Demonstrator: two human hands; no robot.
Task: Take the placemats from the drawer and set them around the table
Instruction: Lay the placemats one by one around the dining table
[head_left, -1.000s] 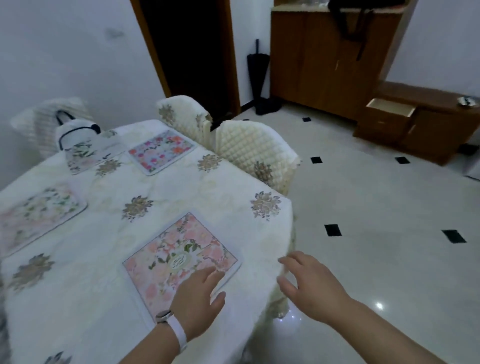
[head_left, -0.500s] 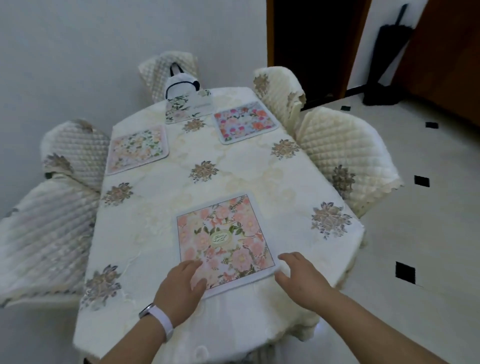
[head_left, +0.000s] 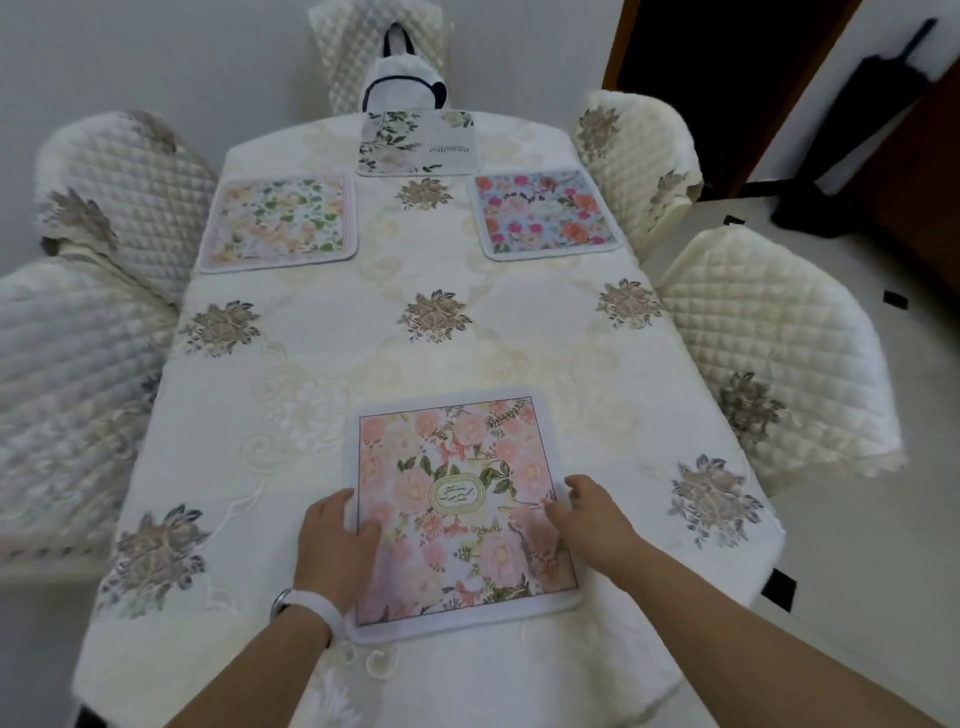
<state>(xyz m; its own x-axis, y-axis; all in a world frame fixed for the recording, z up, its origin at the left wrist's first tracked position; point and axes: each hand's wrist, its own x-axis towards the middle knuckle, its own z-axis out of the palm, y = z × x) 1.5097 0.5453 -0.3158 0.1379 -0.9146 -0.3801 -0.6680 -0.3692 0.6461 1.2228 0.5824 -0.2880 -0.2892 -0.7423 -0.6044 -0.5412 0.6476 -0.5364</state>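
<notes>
Pink floral placemat (head_left: 457, 499) lies flat at near end of worktop (head_left: 332, 364). Left hand (head_left: 335, 545) rests palm-down on its left edge, fingers spread; right hand (head_left: 592, 519) presses its right edge, fingers loosely curled. Three other placemats (head_left: 280, 221) sit at far end.

I'm in a home dining room: beyond my fingers, a clothed table (head_left: 311, 415) ringed by quilted chairs (head_left: 769, 338).
</notes>
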